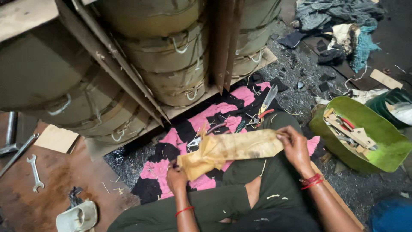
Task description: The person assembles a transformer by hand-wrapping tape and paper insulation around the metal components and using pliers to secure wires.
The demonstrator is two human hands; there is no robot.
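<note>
Two hands hold a yellowish paper strip [231, 150]: the left hand [177, 178] is closed on its crumpled end, fingers hidden beneath; the right hand [294, 144] pinches the far end. Scissors [265, 104] beyond are partly covered.

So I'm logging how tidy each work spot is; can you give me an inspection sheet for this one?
Surface: pink and black cloth spread on a dark, gritty floor, with a brown wooden board at left.
Job's things: long strip of tan paper, crumpled at its left end, held over the lap.
Clutter: scissors and pliers on the cloth; spanner on the board; green basin holding wood scraps and tools; rag pile.
Grips: left hand pinches the crumpled end; right hand holds the other end.
Cables: nothing seen.
Surroundings: stacked olive drum-shaped rolls in a wooden frame.
</note>
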